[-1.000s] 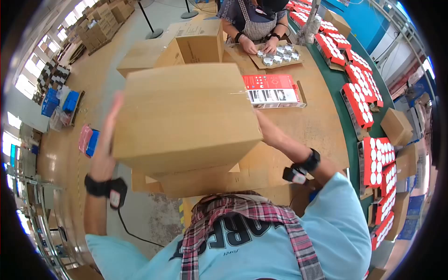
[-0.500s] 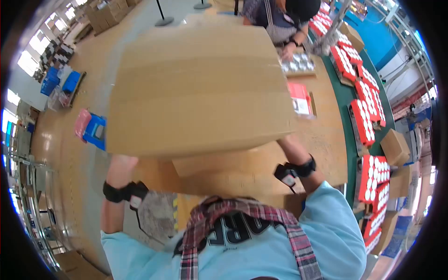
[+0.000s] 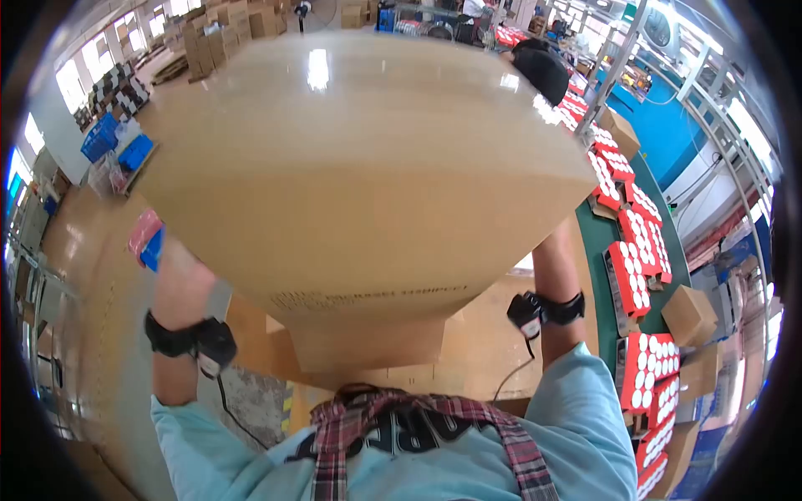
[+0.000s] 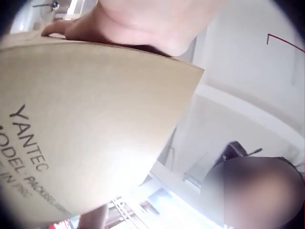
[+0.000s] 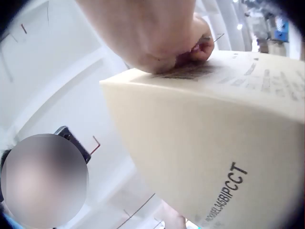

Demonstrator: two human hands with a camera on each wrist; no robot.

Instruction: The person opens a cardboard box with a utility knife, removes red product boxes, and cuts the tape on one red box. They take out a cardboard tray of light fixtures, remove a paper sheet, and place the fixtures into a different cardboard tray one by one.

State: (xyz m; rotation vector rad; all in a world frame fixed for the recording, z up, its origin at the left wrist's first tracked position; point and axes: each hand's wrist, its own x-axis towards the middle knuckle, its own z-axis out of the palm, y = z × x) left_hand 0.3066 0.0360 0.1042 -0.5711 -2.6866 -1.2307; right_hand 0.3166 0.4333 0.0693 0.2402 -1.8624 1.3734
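Observation:
A large closed cardboard box (image 3: 376, 192) is held up before the chest, with black print low on its near side. My left hand (image 3: 180, 280) is at the box's left side; in the left wrist view this hand (image 4: 152, 21) lies along the box (image 4: 100, 109), fingers extended over its face. On the opposite side is my right hand (image 3: 555, 255), its fingers hidden behind the box. The right wrist view shows that hand (image 5: 157, 33) against the box (image 5: 190, 129) with bent fingers.
Below the box is a wooden table (image 3: 493, 330). Red trays of white round items (image 3: 631, 275) line a green conveyor (image 3: 595, 242) on the right. Beyond the box, a person in a black cap (image 3: 541, 73) is partly hidden. Blue crates (image 3: 134, 153) are at the left.
The box has risen closer to the head camera and fills more of the view, covering the table and most of the other person. Both hands have moved with it, farther apart in view.

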